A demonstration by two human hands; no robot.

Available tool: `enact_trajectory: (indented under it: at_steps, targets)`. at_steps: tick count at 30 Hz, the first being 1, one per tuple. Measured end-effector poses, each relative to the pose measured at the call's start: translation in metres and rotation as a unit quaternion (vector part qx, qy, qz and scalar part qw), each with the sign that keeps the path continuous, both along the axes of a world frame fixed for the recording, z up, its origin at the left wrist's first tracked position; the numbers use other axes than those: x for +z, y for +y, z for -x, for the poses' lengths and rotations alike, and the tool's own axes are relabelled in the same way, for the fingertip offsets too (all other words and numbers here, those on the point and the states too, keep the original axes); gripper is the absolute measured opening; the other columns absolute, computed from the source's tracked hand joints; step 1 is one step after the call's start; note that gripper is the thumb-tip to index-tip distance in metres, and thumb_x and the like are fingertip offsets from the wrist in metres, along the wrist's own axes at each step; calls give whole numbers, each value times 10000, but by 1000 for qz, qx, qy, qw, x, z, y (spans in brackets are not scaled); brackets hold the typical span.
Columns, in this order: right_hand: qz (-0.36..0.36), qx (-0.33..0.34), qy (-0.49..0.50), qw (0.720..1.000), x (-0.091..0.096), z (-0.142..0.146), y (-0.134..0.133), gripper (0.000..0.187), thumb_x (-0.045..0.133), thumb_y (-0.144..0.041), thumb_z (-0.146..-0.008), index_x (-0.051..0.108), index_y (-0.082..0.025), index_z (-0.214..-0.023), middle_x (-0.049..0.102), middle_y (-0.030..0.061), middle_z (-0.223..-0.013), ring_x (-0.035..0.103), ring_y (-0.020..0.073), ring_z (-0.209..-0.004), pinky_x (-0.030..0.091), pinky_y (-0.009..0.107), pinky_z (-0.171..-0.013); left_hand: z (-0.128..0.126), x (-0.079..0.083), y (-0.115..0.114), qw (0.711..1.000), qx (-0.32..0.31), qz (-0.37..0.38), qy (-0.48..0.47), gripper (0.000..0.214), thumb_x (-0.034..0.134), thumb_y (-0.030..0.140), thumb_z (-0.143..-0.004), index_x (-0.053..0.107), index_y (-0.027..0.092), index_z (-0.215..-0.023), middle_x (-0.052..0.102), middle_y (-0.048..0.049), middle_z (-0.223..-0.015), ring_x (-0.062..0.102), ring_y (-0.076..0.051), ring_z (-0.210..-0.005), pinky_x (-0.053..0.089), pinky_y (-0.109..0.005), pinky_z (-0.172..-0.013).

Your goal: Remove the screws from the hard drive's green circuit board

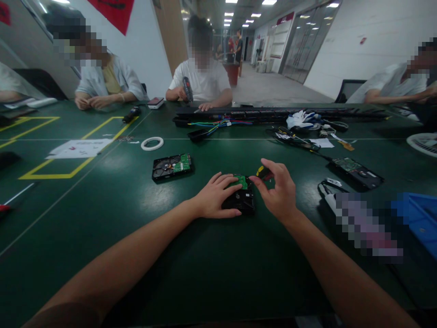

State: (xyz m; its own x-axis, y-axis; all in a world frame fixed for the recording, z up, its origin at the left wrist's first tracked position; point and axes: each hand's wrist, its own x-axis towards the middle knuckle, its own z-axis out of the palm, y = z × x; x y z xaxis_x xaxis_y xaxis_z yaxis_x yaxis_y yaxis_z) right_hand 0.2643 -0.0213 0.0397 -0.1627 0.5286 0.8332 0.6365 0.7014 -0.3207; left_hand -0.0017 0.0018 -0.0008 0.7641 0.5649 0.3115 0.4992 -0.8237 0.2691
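Observation:
A hard drive (243,200) lies on the green table in front of me, its green circuit board facing up. My left hand (220,197) rests flat across its left part with the fingers spread, covering much of it. At the drive's far right corner, my right hand (278,189) is closed round a screwdriver (262,172) with a yellow and black handle. Its tip is hidden by my fingers. A second hard drive (172,167) lies apart from my hands at the upper left, and another hard drive (357,173) is to the right.
Beyond the hard drives are a roll of white tape (152,144), a paper sheet (80,148), coloured wires (218,125) and gloves (303,120). A blue bin (418,218) stands at right. Across the table, a person (201,79) holds a power tool (187,89); others sit at both sides.

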Motion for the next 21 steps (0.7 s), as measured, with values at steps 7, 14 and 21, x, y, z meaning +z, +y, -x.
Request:
enact_trajectory:
  at_steps: [7, 14, 21]
  targets:
    - [61, 23, 5, 998, 0, 0, -1, 688, 632, -212, -1071, 428, -409, -1699, 717, 80, -1351, 755, 268, -1048, 673, 517, -967, 0, 0, -1, 1000, 5, -1, 3, 897, 692, 806, -974, 536, 256, -1664, 520, -188, -1699, 435, -455, -1625, 226, -745, -1372]
    - [7, 3, -28, 1000, 0, -2, 1, 685, 797, -242, -1023, 509, -386, -1628, 726, 61, -1223, 725, 250, -963, 674, 468, -886, 0, 0, 0, 1000, -2, -5, -3, 899, 710, 786, -972, 533, 238, -1662, 518, -204, -1699, 440, -467, -1617, 241, -752, -1360]
    - [1, -4, -24, 1000, 3, 0, -1, 685, 779, -228, -1034, 512, -394, -1642, 718, 73, -1233, 725, 260, -989, 672, 476, -888, -1, 0, -1, 1000, -1, -7, -4, 895, 716, 776, -970, 547, 217, -1647, 535, -213, -1683, 448, -468, -1612, 240, -751, -1361]
